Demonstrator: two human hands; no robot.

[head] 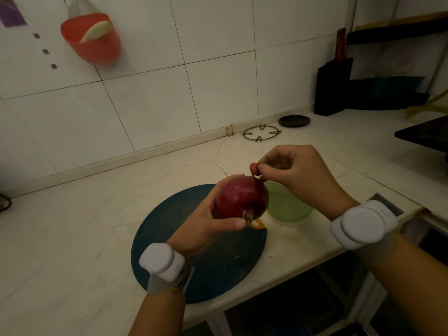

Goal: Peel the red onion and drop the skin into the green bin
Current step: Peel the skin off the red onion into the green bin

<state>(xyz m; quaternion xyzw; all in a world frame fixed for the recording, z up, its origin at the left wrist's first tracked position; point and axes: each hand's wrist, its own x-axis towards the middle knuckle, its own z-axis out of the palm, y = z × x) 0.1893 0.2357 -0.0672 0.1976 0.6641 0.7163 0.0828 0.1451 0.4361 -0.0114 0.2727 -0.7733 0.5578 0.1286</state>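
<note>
My left hand (208, 224) grips the red onion (241, 197) above the round blue cutting board (184, 238), root end facing me. Just above the onion's top, my right hand (293, 170) pinches a small curled strip of red skin (253, 168) that still hangs from the onion by a thin thread. The green bin (288, 207) stands on the counter right behind and below the onion, partly hidden by it and by my right hand.
A wire pot stand (261, 133) and a dark lid (294, 121) lie at the back of the counter. A black knife block (333, 88) stands far right. A red basket (92, 37) hangs on the tiled wall. The counter edge runs near my right wrist.
</note>
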